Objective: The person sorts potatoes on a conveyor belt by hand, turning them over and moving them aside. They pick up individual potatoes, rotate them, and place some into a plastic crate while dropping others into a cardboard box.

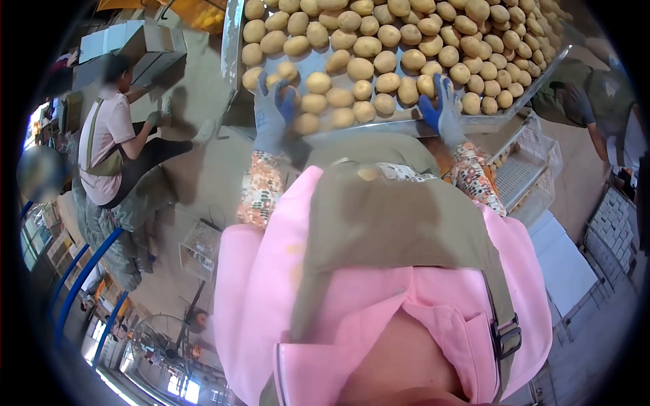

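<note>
Many yellow-brown potatoes lie on a metal-edged table, piled thicker toward the right. My left hand, in a grey and blue glove, rests at the table's near left corner. Its fingers are apart and reach beside a potato. At the near edge on the right is my right hand, gloved alike, with thumb and fingers spread next to a potato. Neither hand is closed around a potato. Several potatoes lie between the two hands.
White plastic crates stand below the table on the right, some potatoes inside. A seated person works at the left near cardboard boxes. Another person's gloved hand shows at the right. Blue rails run at lower left.
</note>
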### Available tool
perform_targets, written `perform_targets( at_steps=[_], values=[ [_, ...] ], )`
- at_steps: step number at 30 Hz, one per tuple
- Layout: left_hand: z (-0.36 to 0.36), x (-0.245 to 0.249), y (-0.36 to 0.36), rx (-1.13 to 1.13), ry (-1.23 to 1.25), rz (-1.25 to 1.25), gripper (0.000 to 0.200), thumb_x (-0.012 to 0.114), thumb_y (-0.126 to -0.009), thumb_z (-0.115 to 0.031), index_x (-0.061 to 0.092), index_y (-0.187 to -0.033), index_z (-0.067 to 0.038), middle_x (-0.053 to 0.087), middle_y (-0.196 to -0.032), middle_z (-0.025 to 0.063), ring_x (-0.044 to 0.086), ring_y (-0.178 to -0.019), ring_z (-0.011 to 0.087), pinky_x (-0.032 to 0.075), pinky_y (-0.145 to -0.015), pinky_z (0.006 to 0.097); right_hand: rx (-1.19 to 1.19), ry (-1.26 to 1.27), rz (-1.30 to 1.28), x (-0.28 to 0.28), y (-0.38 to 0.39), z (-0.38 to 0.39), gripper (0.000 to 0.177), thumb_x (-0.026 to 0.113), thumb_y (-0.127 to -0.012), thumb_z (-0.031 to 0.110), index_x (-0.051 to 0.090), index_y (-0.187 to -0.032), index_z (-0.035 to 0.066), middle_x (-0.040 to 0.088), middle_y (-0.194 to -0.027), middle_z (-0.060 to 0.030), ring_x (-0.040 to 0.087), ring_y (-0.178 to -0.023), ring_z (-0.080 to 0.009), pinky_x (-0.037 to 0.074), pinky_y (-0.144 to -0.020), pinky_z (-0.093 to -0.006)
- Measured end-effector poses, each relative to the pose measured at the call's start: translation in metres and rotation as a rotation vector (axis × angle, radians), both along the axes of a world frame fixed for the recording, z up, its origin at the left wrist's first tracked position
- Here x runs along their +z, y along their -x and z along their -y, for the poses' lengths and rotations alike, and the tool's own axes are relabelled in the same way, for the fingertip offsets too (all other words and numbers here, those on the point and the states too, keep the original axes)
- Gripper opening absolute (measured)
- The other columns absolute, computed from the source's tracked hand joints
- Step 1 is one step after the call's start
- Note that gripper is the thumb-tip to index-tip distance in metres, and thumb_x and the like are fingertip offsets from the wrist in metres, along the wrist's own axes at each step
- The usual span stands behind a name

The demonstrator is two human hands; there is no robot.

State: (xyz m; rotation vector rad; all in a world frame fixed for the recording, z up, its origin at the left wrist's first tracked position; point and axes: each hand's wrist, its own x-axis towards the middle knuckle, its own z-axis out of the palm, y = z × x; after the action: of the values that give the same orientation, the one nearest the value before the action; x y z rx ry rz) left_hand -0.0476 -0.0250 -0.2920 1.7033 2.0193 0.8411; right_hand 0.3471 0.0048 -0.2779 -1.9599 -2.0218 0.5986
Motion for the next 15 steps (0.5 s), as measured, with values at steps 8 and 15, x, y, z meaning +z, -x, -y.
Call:
perform_targets(
  at_steps=[8,15],
  values=[
    [0.029,0.004,-0.035,-0.177,0.118,-0.471,0.045,0.061,-0.086,-0.043,0.061,-0.123,-0.018,0.044,-0.143,0.0075,0.044,-0.130,0.0293,0.027,-0.108,0.0521,0.185,0.007,-0.156,0.004,0.045,-0.003,0.067,0.065,-0.082,0.035,0.042,-0.140,0.011,0.041,-0.142,-0.0220,0.036,-0.132,-0.0410,0.030,-0.110,-0.0462],
    [0.051,-0.016,-0.012,-0.063,0.358,-0.553,0.059,0.054,-0.089,-0.049,0.047,-0.139,-0.019,0.036,-0.150,0.0084,0.025,-0.141,0.0337,0.012,-0.113,0.0571,-0.008,0.272,-0.432,0.010,0.011,-0.015,0.079,0.070,-0.080,0.032,0.032,-0.142,0.001,0.037,-0.140,-0.0273,0.050,-0.120,-0.0411,0.043,-0.102,-0.0431]
  ],
)
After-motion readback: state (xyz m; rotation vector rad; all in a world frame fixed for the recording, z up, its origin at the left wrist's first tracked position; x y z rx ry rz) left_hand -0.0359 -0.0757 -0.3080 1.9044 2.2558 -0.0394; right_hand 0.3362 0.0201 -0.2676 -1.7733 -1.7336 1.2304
